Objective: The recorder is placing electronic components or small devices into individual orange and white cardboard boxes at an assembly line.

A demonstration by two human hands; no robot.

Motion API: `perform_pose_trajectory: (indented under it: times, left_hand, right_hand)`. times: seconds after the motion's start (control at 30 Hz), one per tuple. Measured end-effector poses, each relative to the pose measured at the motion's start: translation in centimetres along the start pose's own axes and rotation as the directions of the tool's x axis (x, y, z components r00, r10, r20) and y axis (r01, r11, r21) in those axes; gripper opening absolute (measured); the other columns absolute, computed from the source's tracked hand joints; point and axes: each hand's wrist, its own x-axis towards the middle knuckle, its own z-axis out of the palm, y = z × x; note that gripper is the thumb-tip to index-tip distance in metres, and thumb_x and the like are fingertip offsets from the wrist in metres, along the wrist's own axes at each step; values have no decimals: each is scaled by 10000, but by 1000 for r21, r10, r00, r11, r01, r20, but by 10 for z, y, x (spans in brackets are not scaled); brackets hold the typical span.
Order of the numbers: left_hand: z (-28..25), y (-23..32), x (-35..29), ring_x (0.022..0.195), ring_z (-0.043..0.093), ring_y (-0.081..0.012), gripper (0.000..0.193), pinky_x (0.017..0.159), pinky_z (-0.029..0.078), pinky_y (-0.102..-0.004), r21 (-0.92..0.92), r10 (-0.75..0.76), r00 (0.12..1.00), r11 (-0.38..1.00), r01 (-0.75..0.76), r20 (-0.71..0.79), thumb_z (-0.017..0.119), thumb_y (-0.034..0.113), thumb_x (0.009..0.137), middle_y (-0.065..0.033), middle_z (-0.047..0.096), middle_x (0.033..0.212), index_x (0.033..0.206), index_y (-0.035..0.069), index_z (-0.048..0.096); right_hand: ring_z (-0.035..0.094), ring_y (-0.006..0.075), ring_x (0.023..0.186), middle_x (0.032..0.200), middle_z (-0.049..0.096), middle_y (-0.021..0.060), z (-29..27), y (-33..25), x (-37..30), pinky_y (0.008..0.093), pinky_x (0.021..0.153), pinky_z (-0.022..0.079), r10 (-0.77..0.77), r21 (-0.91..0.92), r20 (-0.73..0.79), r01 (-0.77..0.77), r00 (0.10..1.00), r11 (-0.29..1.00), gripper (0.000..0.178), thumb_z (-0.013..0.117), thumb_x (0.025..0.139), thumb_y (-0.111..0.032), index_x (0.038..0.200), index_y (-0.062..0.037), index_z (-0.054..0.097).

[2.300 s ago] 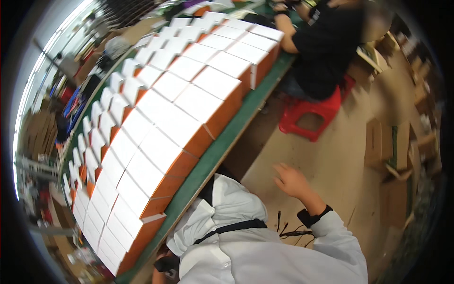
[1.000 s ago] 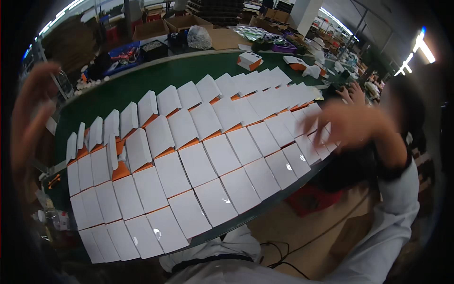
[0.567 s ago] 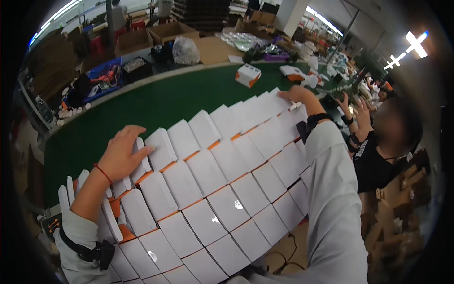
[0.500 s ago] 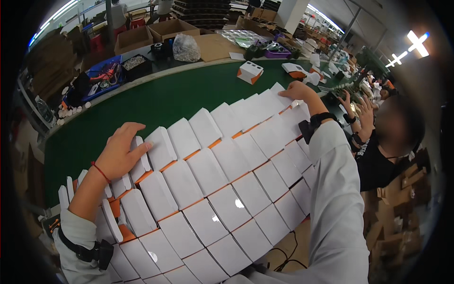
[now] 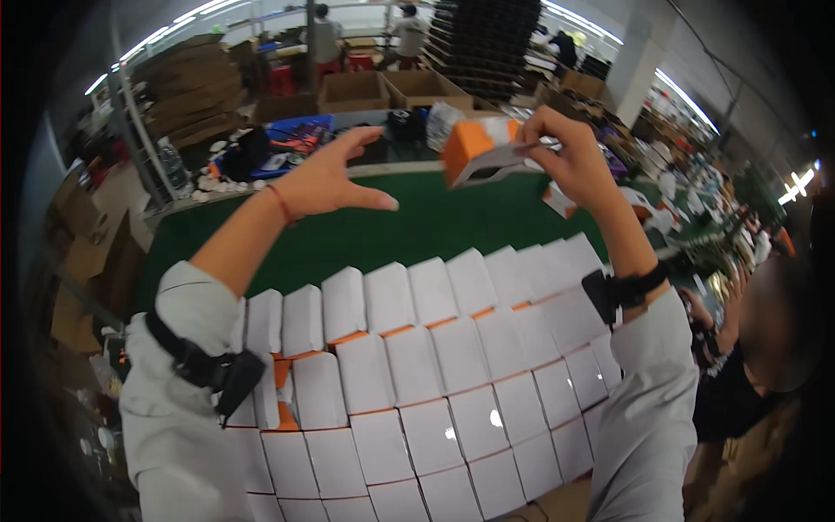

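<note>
Green table carries white boxes toward six o'clock. Left hand spreads at ten; right hand, at two, pinches an orange-and-white box.

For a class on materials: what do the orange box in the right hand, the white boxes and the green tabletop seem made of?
Orange box: probably thin card, from flat faces and thin edges; blur hides its finish.
White boxes: likely smooth, slightly glossy card, from crisp folds and bright reflections.
Green tabletop: matt, with no bright glints; perhaps rubber or plastic sheeting.
</note>
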Motion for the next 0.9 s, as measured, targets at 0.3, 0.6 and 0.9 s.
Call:
perform_pose_trajectory:
  times: [0.3, 0.6, 0.9]
  left_hand:
    - [14, -37, -10, 1372, 465, -216, 1057, 1152, 375, -365, -403, -108, 924, 877, 263, 366, 940, 181, 639, -107, 498, 1464, 1516, 28, 369]
    - [45, -97, 8, 1203, 555, -354, 993, 993, 422, -525, 647, 114, 950, 755, 109, -292, 902, 375, 519, -100, 586, 1261, 1394, 158, 486]
    - [67, -127, 5, 1256, 558, -364, 982, 1046, 386, -571, 577, -168, 982, 795, 187, -88, 852, 581, 565, -146, 614, 1288, 1390, 155, 532]
  right_hand:
    - [731, 233, 862, 894, 747, 101, 89, -3, 25, 320, 792, 553, -88, 214, -46, 96, 995, 972, 193, 655, 832, 83, 967, -32, 731]
    - [668, 379, 1045, 1117, 706, 213, 203, 34, 33, 439, 901, 519, 168, 205, 116, -189, 979, 960, 432, 692, 893, -288, 1198, 15, 653]
    - [710, 266, 734, 763, 720, 127, 223, 121, -9, 413, 705, 554, 399, -98, 449, -400, 799, 911, 268, 647, 908, -275, 890, -24, 737]
